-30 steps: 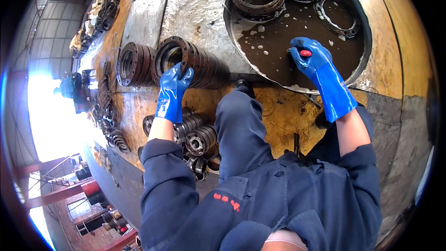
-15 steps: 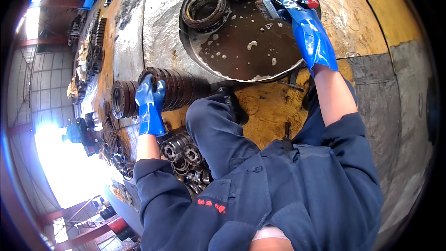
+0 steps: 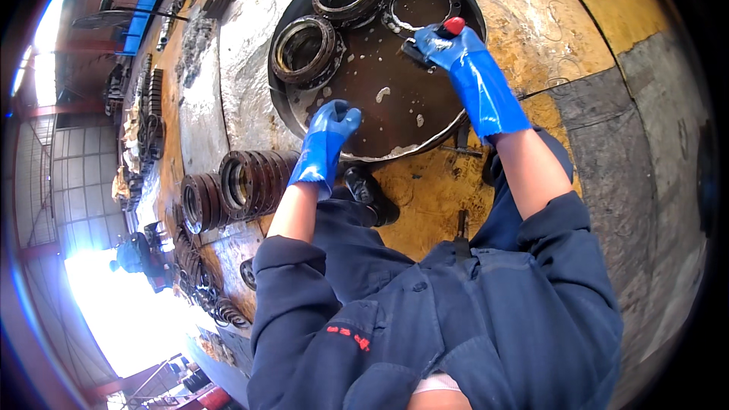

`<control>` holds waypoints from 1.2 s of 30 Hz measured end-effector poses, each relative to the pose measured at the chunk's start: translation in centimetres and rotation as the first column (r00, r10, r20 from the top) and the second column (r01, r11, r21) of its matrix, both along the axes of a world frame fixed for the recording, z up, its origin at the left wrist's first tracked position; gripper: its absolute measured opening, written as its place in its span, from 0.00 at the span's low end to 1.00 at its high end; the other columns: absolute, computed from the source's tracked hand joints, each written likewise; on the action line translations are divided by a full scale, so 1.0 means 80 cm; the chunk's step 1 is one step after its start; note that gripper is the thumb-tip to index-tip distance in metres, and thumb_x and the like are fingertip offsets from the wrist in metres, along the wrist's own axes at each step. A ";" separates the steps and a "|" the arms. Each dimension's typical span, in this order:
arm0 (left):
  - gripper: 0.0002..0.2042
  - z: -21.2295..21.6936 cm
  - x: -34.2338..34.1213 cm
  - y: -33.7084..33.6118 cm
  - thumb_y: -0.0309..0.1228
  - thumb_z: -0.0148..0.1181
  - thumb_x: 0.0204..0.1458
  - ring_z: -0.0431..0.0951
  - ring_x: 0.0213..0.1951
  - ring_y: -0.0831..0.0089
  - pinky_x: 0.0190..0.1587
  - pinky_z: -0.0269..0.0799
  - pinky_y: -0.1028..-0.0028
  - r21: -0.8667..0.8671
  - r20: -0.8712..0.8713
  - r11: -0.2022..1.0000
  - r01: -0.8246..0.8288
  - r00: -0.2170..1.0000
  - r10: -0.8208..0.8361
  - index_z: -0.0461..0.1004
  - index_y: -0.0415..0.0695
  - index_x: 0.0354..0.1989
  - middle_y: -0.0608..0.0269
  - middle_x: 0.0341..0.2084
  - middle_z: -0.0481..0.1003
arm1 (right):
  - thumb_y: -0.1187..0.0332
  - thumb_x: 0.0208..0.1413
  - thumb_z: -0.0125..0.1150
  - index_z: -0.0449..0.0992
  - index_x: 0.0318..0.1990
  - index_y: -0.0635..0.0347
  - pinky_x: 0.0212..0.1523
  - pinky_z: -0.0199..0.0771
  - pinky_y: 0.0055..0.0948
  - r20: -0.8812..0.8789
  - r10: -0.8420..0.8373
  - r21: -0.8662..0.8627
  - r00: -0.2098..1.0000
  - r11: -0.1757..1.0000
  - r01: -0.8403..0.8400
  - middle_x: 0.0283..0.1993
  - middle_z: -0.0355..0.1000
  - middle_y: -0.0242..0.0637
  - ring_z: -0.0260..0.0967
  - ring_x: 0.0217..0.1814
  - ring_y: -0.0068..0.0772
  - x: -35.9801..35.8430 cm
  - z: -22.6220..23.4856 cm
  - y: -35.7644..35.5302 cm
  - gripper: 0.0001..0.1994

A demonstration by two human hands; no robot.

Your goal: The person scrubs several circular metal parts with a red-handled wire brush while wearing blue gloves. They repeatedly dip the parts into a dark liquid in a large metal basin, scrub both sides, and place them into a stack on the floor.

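Note:
My right hand (image 3: pixel 449 44), in a blue rubber glove, grips a brush (image 3: pixel 416 54) with a red-tipped handle over the right side of a round tub (image 3: pixel 380 158) of dark liquid. My left hand (image 3: pixel 331 127), gloved alike, hovers at the tub's near left edge, fingers loosely curled and apart, with nothing visible in them. Two thick metal rings (image 3: pixel 328 44) lean at the tub's far left. A thinner ring (image 3: pixel 456 4) lies mostly under the liquid, just beyond the brush. Left of my left forearm, a row of dark flanged rings (image 3: pixel 262 171) stands on edge.
More flanged rings (image 3: pixel 201 203) stand at the row's left end. Springs and other metal parts (image 3: pixel 199 277) lie farther left. My shoe (image 3: pixel 370 193) is close to the tub's near edge. A metal tool (image 3: pixel 463 144) lies by the tub at the right.
My left hand has left the row of rings and moved right to the tub's edge. My right hand, still holding the brush, has come lower and slightly left.

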State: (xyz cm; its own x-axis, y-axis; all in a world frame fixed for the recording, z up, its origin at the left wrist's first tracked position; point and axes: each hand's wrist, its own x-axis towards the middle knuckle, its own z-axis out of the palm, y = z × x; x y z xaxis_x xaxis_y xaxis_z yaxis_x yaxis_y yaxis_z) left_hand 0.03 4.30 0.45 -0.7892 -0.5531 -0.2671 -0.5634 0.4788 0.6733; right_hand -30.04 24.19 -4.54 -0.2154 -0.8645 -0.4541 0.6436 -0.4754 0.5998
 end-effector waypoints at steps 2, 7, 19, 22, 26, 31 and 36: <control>0.24 -0.006 -0.009 -0.006 0.43 0.64 0.63 0.83 0.50 0.61 0.54 0.77 0.65 0.285 -0.034 0.953 -0.106 0.992 0.121 0.76 0.40 0.61 0.54 0.50 0.83 | 0.79 0.61 0.46 0.63 0.31 0.63 0.31 0.74 0.38 -0.074 0.006 0.058 0.997 0.998 -0.002 0.26 0.62 0.39 0.67 0.28 0.37 0.013 0.000 -0.010 0.05; 0.30 -0.001 -0.019 -0.059 0.54 0.55 0.69 0.80 0.58 0.63 0.59 0.76 0.62 0.739 0.080 0.568 -0.363 0.884 0.461 0.68 0.47 0.71 0.56 0.61 0.77 | 0.79 0.62 0.47 0.64 0.33 0.66 0.33 0.77 0.41 -0.313 0.021 0.151 0.949 0.988 0.028 0.27 0.64 0.42 0.70 0.29 0.40 0.027 0.009 -0.013 0.04; 0.24 -0.037 -0.044 -0.208 0.47 0.51 0.71 0.79 0.58 0.48 0.55 0.80 0.55 0.850 0.058 0.382 -0.362 0.786 0.615 0.64 0.63 0.75 0.50 0.65 0.74 | 0.81 0.64 0.46 0.67 0.33 0.70 0.36 0.81 0.41 -0.348 0.015 0.132 0.937 0.991 0.033 0.31 0.69 0.47 0.73 0.33 0.41 0.047 0.029 -0.007 0.07; 0.28 -0.027 -0.069 -0.189 0.47 0.42 0.71 0.71 0.67 0.44 0.65 0.72 0.53 0.851 0.013 0.417 -0.318 0.808 0.589 0.60 0.52 0.77 0.46 0.71 0.67 | 0.83 0.61 0.48 0.63 0.32 0.65 0.26 0.68 0.37 -0.185 0.004 0.329 0.983 0.943 0.058 0.27 0.60 0.41 0.62 0.27 0.36 0.061 0.090 -0.008 0.06; 0.39 -0.025 -0.054 -0.189 0.60 0.40 0.65 0.65 0.71 0.40 0.67 0.70 0.55 0.833 -0.122 0.535 -0.140 0.897 0.425 0.56 0.43 0.77 0.42 0.74 0.62 | 0.83 0.59 0.49 0.62 0.31 0.64 0.22 0.63 0.34 -0.179 -0.048 0.310 0.983 0.945 0.103 0.27 0.57 0.38 0.58 0.25 0.33 0.066 0.091 -0.008 0.07; 0.26 -0.025 -0.049 -0.192 0.40 0.41 0.69 0.72 0.66 0.48 0.62 0.74 0.58 0.757 -0.128 0.635 -0.155 0.917 0.377 0.63 0.45 0.73 0.46 0.69 0.69 | 0.81 0.64 0.47 0.67 0.32 0.65 0.32 0.72 0.31 -0.179 -0.075 0.061 0.981 0.994 0.088 0.27 0.64 0.34 0.67 0.30 0.28 0.060 0.048 -0.005 0.07; 0.14 -0.018 -0.043 -0.180 0.38 0.47 0.72 0.84 0.38 0.64 0.32 0.80 0.75 0.576 0.045 0.650 -0.495 0.814 0.580 0.79 0.58 0.57 0.59 0.50 0.84 | 0.83 0.63 0.44 0.62 0.29 0.60 0.29 0.68 0.31 -0.512 0.068 0.263 0.856 0.961 0.081 0.25 0.57 0.29 0.61 0.26 0.25 0.062 0.046 -0.019 0.10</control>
State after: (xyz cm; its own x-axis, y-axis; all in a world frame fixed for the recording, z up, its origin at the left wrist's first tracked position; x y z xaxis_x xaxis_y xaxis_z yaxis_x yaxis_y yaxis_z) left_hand -3.37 -10.09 -0.98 -0.4495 -0.6860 -0.5722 -0.4903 -0.3459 0.7999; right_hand -25.07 22.70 -0.82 -0.4858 -0.7246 -0.4888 0.8187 -0.5731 0.0359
